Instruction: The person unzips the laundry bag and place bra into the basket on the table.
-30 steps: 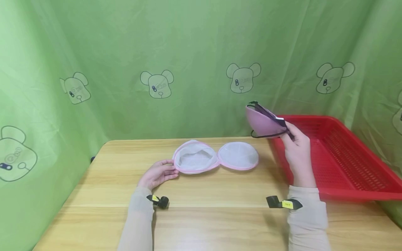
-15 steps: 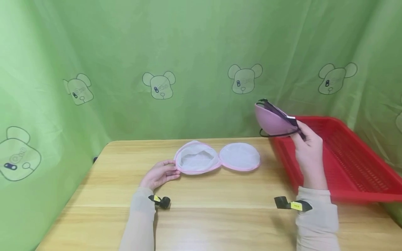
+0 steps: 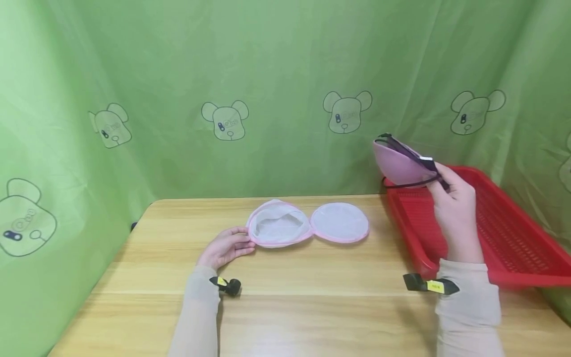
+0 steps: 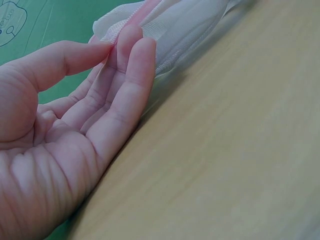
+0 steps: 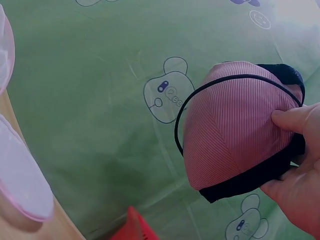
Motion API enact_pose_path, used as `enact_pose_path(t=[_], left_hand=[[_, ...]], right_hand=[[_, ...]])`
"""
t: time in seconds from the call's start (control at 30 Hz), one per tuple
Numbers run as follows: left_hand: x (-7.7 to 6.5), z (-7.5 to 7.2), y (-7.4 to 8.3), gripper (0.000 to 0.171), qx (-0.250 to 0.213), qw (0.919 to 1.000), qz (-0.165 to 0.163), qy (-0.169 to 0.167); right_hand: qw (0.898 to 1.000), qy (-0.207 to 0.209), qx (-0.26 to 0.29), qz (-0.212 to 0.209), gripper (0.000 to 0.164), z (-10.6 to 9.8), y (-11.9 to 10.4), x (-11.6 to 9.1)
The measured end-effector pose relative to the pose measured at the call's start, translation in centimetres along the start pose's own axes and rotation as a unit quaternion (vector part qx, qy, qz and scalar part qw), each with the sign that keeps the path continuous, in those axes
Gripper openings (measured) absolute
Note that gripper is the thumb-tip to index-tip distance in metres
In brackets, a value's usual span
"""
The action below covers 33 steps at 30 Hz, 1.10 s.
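A folded pink bra (image 3: 401, 166) with black straps and trim is held in the air by my right hand (image 3: 457, 208), over the left back part of the red basket. In the right wrist view the thumb presses on the ribbed cup (image 5: 230, 125). A white mesh bra wash bag (image 3: 278, 225) with a pink zip edge lies unzipped on the table, its round lid (image 3: 340, 222) folded out to the right. My left hand (image 3: 227, 248) pinches the bag's left rim between thumb and fingers, as the left wrist view shows at the pink zip (image 4: 142, 12).
The red plastic basket (image 3: 517, 198) with slotted walls stands at the right of the wooden table (image 3: 312, 317). A green curtain (image 3: 276, 54) with bear-head prints hangs around the back and sides.
My right hand has moved to the right and slightly up with the bra, from beside the basket to over it. The left hand and the wash bag stay in place.
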<state>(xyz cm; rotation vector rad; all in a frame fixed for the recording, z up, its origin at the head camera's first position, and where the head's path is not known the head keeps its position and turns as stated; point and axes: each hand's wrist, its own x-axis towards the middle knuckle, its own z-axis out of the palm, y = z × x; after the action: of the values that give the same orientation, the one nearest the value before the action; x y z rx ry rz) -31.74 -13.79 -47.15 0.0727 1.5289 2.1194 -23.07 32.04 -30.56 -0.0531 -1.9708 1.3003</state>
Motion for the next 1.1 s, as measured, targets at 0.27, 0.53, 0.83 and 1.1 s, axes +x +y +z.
enact_pose_path(t=[0.27, 0.53, 0.83, 1.1], left_hand=[[-0.1, 0.1, 0.2, 0.031, -0.004, 1.0000, -0.002, -0.002], [-0.2, 0.2, 0.3, 0.033, -0.007, 0.9999, -0.002, -0.010], [-1.1, 0.9, 1.2, 0.030, -0.006, 0.9997, -0.008, -0.023], [-0.5, 0.5, 0.6, 0.028, -0.016, 0.9998, -0.006, -0.008]], right_hand=[[1.000, 0.001, -0.026, -0.009, 0.026, -1.2, -0.5, 1.1], [0.999, -0.010, -0.041, -0.018, 0.027, -2.2, -0.6, 2.2], [0.997, -0.025, -0.068, -0.033, 0.029, -3.1, -0.5, 3.6], [0.994, -0.037, -0.094, -0.038, 0.029, -3.7, -0.7, 4.5]])
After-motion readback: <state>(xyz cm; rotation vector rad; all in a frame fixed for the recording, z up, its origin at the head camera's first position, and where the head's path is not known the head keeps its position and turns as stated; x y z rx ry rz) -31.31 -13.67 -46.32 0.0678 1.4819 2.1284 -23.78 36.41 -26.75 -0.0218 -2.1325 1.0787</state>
